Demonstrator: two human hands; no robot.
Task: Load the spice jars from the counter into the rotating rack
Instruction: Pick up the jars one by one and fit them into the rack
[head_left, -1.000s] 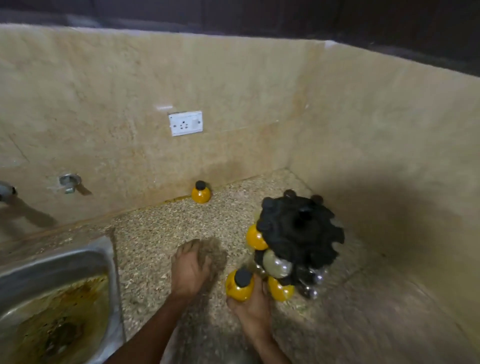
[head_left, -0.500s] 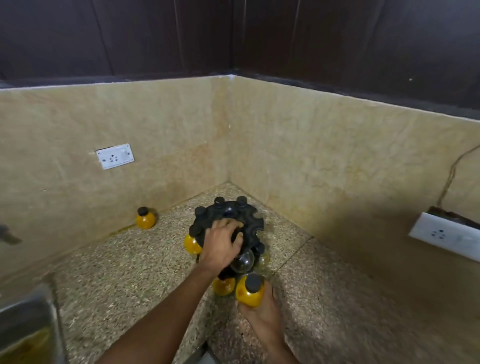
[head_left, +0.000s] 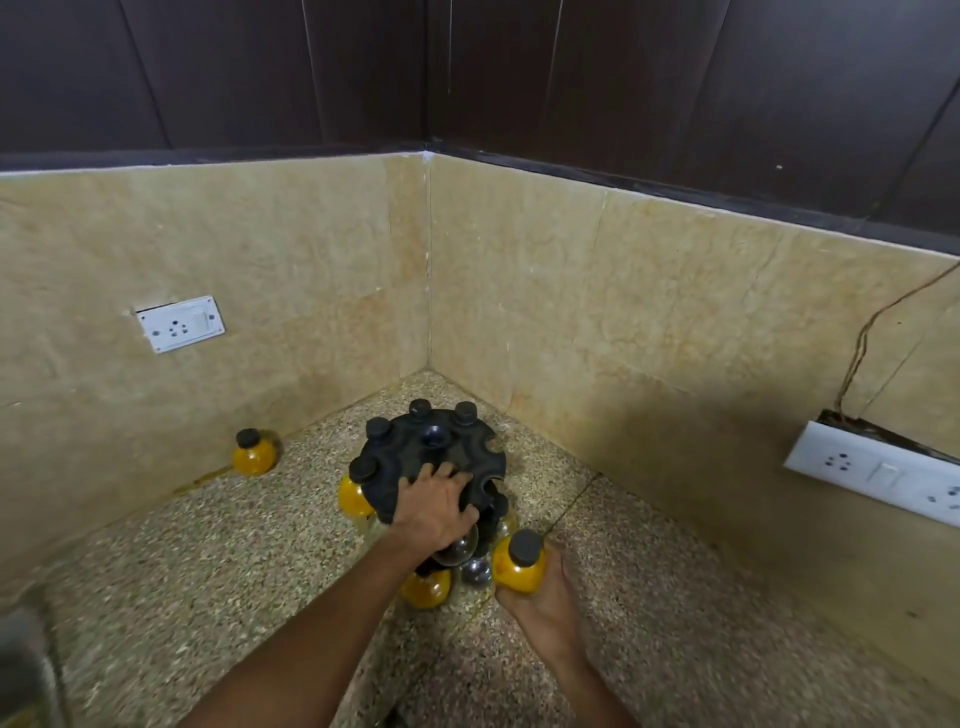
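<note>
A black rotating rack (head_left: 415, 457) stands in the counter corner, with several black-capped jars hanging in its slots, some yellow, some clear. My left hand (head_left: 434, 506) lies spread on the rack's top disc at its near edge, fingers gripping the rim. My right hand (head_left: 540, 605) holds a round yellow spice jar (head_left: 518, 564) with a black cap, just right of the rack's lower tier and close to it. Another yellow jar (head_left: 253, 453) stands alone on the counter against the left wall.
The speckled stone counter (head_left: 208, 571) is bounded by beige walls on the left and right. A white socket plate (head_left: 180, 323) sits on the left wall, a second socket (head_left: 878, 470) with a loose wire on the right wall. A steel sink edge (head_left: 26, 665) shows at bottom left.
My left hand went from the counter up onto the rack's top. My right hand carried the yellow jar to the rack's right side. The camera swung right, away from the sink.
</note>
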